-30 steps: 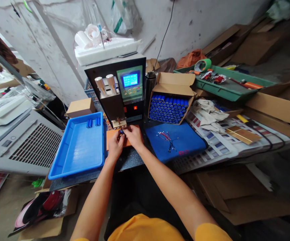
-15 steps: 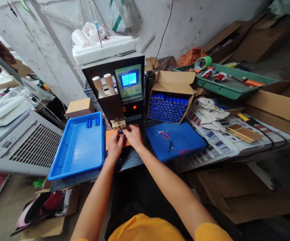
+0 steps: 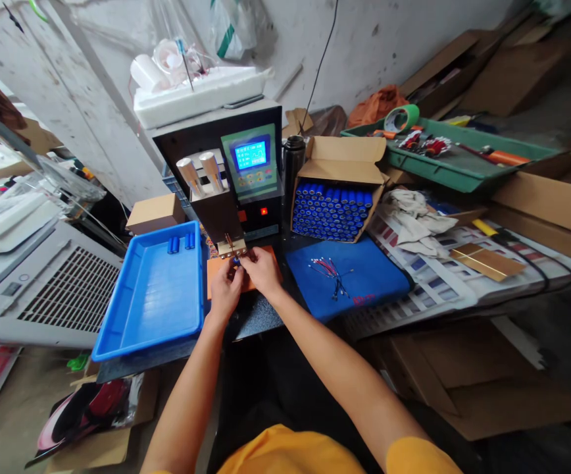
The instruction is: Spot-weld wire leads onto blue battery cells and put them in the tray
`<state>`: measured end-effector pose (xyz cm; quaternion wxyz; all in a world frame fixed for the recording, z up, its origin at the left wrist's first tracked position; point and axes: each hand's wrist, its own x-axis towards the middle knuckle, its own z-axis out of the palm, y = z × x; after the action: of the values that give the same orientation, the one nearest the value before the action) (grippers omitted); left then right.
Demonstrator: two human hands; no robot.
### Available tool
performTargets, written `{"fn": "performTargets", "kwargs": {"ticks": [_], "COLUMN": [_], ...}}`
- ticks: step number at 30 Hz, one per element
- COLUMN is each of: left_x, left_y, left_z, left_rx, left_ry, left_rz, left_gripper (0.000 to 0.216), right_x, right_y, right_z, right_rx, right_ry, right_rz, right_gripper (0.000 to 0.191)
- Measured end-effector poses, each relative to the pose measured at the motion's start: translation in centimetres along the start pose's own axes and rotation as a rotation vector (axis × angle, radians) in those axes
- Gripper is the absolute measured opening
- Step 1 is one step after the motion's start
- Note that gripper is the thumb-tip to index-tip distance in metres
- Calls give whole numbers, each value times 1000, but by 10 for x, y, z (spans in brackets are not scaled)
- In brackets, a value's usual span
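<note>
A blue cylindrical battery cell [image 3: 237, 261], mostly hidden by fingers, is under the electrode tips of a spot welder [image 3: 260, 118] with a lit screen. My left hand [image 3: 226, 286] is closed around the cell from the left side. At the same spot, my right hand [image 3: 264, 271] pinches from the right, thumb and index finger beside the tips; what lies between them is too small to make out. Both hands rest over an orange board [image 3: 214, 271]. To the right, thin red and black wires [image 3: 332, 273] with white ends lie on a blue mat [image 3: 305, 263].
A blue tray [image 3: 147, 296] at left holds several blue cells [image 3: 181, 243]. Behind the mat stands an open cardboard box [image 3: 345, 158] packed with blue cells. A dark bottle [image 3: 294, 161] is beside the welder. A green tray [image 3: 473, 178] with tape and wires is at far right.
My hands stay at the electrode tips, with hardly any movement. The view has shifted slightly.
</note>
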<state>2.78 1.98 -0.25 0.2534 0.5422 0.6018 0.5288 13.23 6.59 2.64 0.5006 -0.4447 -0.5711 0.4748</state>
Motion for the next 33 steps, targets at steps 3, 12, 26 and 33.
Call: {"fn": "performTargets", "kwargs": {"ticks": [3, 12, 26, 33], "left_x": [0, -5, 7, 77], "left_y": [8, 13, 65, 96], "left_z": [-1, -2, 58, 136], "left_rx": [-14, 69, 115, 156], "left_ry": [-1, 57, 22, 3], "left_rz": [13, 37, 314, 628], "left_gripper": [28, 24, 33, 35], "right_x": [0, -12, -15, -20], "right_y": [-2, -10, 43, 55], "right_z": [-1, -43, -236, -238], "right_rx": [-13, 102, -203, -226], "right_ry": [-6, -110, 572, 566], "right_rz": [13, 149, -66, -43], "right_gripper": [18, 22, 32, 28]}}
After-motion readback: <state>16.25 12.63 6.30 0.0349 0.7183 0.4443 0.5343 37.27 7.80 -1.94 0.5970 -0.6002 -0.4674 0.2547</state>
